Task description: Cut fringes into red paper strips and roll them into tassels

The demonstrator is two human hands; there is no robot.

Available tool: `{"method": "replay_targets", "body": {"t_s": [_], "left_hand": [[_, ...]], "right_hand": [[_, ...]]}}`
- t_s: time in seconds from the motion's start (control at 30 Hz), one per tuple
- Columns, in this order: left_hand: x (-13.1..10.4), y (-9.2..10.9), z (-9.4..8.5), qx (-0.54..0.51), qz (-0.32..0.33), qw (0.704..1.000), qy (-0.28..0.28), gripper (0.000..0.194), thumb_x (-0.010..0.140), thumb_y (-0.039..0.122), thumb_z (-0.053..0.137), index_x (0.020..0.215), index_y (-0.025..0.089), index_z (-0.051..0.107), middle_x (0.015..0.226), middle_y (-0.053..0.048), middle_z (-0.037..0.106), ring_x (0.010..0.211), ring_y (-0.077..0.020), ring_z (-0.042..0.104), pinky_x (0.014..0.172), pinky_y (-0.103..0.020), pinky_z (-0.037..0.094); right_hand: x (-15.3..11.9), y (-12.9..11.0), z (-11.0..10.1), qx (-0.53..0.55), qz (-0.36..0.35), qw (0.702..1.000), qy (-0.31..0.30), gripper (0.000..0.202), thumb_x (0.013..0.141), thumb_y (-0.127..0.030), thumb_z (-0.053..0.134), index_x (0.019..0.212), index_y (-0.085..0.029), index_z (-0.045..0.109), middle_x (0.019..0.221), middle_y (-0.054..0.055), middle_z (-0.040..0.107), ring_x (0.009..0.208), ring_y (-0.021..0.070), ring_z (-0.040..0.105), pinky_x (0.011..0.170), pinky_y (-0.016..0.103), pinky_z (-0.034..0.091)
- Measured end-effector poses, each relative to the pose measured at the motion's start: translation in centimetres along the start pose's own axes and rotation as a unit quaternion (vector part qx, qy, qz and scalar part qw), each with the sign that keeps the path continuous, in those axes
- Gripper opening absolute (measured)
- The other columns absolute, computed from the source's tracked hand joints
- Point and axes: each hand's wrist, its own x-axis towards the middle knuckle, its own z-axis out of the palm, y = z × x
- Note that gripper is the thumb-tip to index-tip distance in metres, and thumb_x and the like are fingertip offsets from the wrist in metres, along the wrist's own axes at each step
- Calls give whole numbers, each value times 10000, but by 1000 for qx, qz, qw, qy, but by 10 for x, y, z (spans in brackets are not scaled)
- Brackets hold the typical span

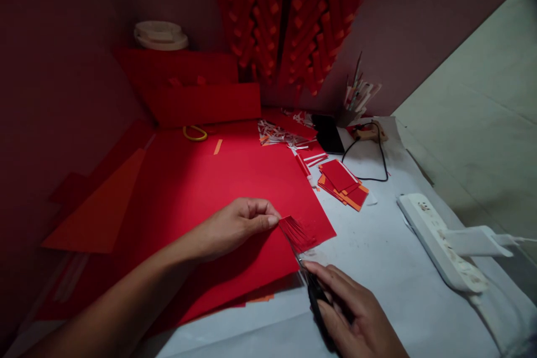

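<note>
A small piece of red paper, cut into thin strips like a fringe, is pinched by its upper left corner between the thumb and fingers of my left hand. My right hand is closed around the black handles of a pair of scissors. The scissors' blades reach up to the lower edge of the fringed piece; whether they are parted is too small to tell. Large red sheets lie beneath my left hand.
Stacked red and orange cards, white and red paper scraps and a glue gun lie farther back. A white power strip is at right. Yellow-handled scissors rest at back left. Red folded-paper decorations hang above.
</note>
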Motion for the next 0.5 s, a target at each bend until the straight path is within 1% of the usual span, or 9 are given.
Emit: {"method": "replay_targets", "body": {"t_s": [0.17, 0.27, 0.33, 0.4, 0.47, 0.5], "left_hand": [[1, -1, 0, -9, -3, 1000, 6, 297, 865, 447, 579, 778, 166, 541, 685, 49, 396, 617, -112, 292, 588, -268, 235], [0, 0, -1, 1, -5, 1000, 14, 297, 871, 445, 575, 784, 163, 548, 682, 48, 396, 615, -110, 294, 585, -265, 242], [-1, 1, -1, 9, -4, 1000, 14, 308, 875, 454, 574, 778, 163, 549, 669, 52, 392, 607, -107, 288, 572, -260, 240], [-1, 1, -1, 12, -9, 1000, 11, 308, 872, 457, 584, 788, 161, 564, 662, 52, 413, 602, -103, 299, 564, -253, 248], [-1, 1, -2, 14, -12, 1000, 13, 302, 861, 456, 603, 822, 157, 598, 669, 45, 452, 609, -103, 328, 570, -247, 272], [-1, 1, -3, 15, -10, 1000, 18, 301, 852, 455, 615, 837, 154, 614, 673, 41, 471, 614, -104, 343, 577, -246, 283]], "right_hand": [[-1, 3, 0, -20, -12, 1000, -10, 464, 883, -174, 516, 1327, -281, 597, 880, 64, 668, 640, 183, 622, 522, 226, 535], [0, 5, 0, -37, -23, 999, 2, 459, 869, -171, 524, 1311, -255, 616, 839, 61, 674, 618, 180, 631, 548, 232, 555], [2, 5, -1, -49, -25, 998, -1, 455, 858, -176, 528, 1296, -235, 633, 806, 59, 681, 571, 172, 624, 517, 224, 553], [4, 5, -3, -61, -14, 998, -24, 453, 853, -182, 542, 1292, -233, 643, 791, 54, 693, 523, 159, 611, 478, 208, 543], [5, 3, -5, -61, 5, 997, -43, 458, 844, -182, 559, 1288, -247, 651, 802, 51, 705, 517, 153, 613, 461, 196, 537], [5, 2, -5, -54, 12, 998, -42, 459, 837, -184, 566, 1283, -251, 656, 802, 51, 706, 529, 156, 620, 459, 195, 536]]}}
